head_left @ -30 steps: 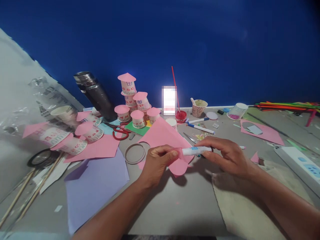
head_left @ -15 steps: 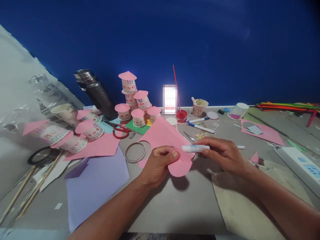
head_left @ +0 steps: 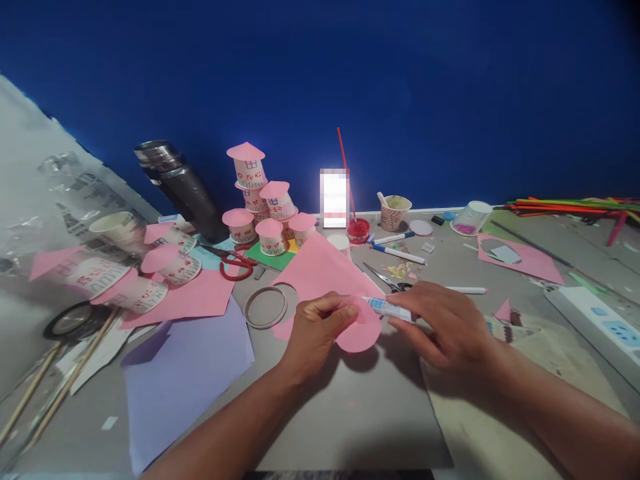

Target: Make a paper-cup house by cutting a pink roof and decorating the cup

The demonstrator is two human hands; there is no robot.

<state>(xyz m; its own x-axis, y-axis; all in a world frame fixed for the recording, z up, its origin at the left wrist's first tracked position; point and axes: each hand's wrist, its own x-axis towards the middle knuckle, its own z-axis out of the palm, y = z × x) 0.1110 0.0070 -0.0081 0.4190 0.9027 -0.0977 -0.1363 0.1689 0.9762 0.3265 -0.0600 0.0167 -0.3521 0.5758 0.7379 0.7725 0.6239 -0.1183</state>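
Observation:
My left hand (head_left: 317, 327) pinches a small round-edged piece of pink paper (head_left: 361, 333) between thumb and fingers, just above the table. My right hand (head_left: 445, 327) is closed around a white glue stick (head_left: 393, 309) with blue print, its tip against the upper edge of the paper piece. Behind them lies a larger pink sheet (head_left: 320, 263) with a curved cut-out on its left side. A roll of tape (head_left: 266, 328) rests beside that sheet, left of my left hand. Scissors (head_left: 385, 277) lie partly hidden behind my right hand.
Decorated paper cups with pink cone roofs (head_left: 250, 170) stand stacked at the back left, near a dark thermos (head_left: 180, 190). Purple paper (head_left: 187, 387) lies front left, red-handled scissors (head_left: 237, 263) behind it. Markers (head_left: 397, 253) lie behind my hands; a power strip (head_left: 603, 327) is at right.
The glue stick has turned and tilted downward, with its tip now against the pink piece. My right hand has rolled over it. The whole view has shifted slightly.

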